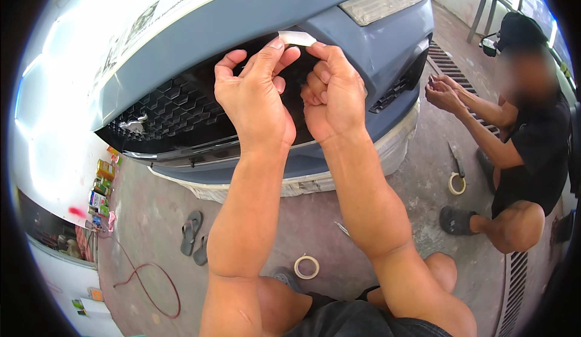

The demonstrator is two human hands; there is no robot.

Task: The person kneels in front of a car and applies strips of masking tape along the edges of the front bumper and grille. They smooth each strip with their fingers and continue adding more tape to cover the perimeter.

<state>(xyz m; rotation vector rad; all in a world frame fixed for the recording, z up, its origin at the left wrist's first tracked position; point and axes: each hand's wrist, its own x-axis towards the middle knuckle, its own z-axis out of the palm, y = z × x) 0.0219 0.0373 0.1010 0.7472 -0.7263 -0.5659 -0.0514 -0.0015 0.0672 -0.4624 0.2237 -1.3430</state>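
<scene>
Between my two hands a short strip of whitish masking tape [296, 38] is stretched, in front of a grey car's front end [290, 10]. My left hand [257, 92] pinches the strip's left end between thumb and forefinger, its other fingers loosely curled. The right end sits in the pinch of my right hand [333, 92], whose remaining fingers are folded in. Behind my hands lies the black honeycomb grille [187, 104] with a silver emblem [134, 125]. A paper-masked headlight [384, 4] is up to the right.
A tape roll [307, 267] lies on the floor before me; another roll [457, 184] and a knife [455, 158] lie by a crouching co-worker [532, 131] at right. Flip-flops [191, 233], a red hose [177, 294], cans [105, 169] and floor grates [514, 285] are around.
</scene>
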